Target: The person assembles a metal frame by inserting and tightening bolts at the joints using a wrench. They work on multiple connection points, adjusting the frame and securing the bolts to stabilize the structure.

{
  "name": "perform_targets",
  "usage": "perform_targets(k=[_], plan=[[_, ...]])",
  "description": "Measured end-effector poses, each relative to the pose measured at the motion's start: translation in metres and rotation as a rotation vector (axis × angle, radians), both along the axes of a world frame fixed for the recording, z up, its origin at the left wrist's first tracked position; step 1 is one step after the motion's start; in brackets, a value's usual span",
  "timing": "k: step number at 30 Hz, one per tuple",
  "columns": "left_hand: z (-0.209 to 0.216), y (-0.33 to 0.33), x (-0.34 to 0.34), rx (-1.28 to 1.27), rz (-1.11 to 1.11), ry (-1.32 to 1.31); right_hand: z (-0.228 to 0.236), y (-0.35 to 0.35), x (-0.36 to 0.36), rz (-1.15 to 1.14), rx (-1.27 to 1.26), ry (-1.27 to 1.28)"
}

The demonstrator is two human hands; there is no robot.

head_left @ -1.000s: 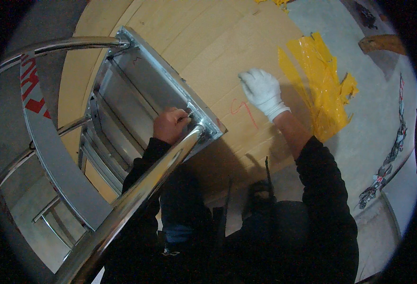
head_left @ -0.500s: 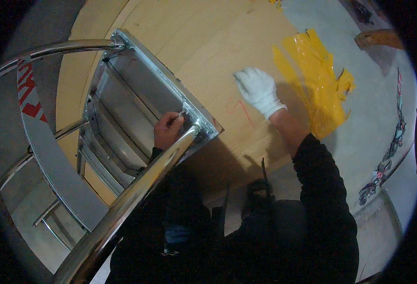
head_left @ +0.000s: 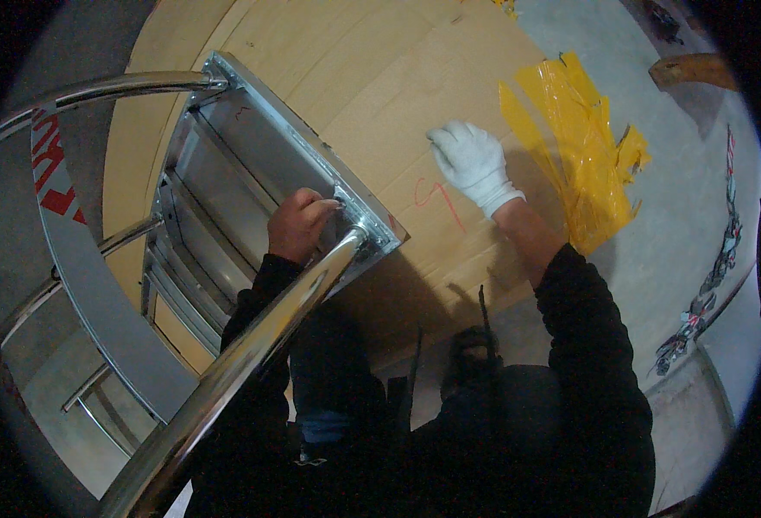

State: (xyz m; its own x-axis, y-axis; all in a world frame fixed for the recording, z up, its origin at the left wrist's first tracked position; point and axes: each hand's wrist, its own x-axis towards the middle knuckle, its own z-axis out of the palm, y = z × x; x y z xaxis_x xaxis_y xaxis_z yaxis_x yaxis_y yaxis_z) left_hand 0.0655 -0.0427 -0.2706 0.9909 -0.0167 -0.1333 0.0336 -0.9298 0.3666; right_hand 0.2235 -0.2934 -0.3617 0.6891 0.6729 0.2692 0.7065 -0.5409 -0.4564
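A metal ladder-like frame [head_left: 225, 164] with sheet panels, cross bars and bright curved tubes lies on cardboard at the left. My bare left hand [head_left: 296, 226] is inside its near right corner. Thumb and index finger are pinched together against the corner bracket [head_left: 353, 211]; whatever is between them is too small to make out. A thick polished tube [head_left: 268, 337] runs from that corner toward me, in front of my left forearm. My right hand [head_left: 471, 164], in a white knit glove, is closed above the cardboard [head_left: 380, 112]. Its palm side is hidden.
Crumpled yellow tape [head_left: 583, 155] lies to the right of my gloved hand. A grey curved strip with red marks [head_left: 95, 276] spans the tubes at left. A twisted plastic strand [head_left: 713, 276] and a brown wooden piece [head_left: 695, 72] are at far right.
My left hand has turned and shifted slightly left, its fingers still at the corner bracket; more of its forearm shows. The gloved right hand has barely moved.
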Motion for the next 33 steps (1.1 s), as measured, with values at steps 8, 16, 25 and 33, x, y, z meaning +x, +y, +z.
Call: perform_targets(k=[8, 16, 25, 33], plan=[[0.012, 0.001, 0.017, 0.088, -0.265, -0.12, 0.002, 0.0, 0.0, 0.003, -0.011, -0.004], [0.022, -0.001, 0.028, 0.073, -0.383, -0.209, 0.004, 0.001, 0.0, -0.001, -0.07, 0.023], [0.021, 0.002, 0.033, 0.049, -0.44, -0.205, 0.005, -0.001, 0.0, 0.014, -0.063, 0.036], [-0.023, 0.026, 0.014, -0.023, -0.364, -0.132, 0.007, 0.001, 0.0, 0.007, -0.03, 0.006]])
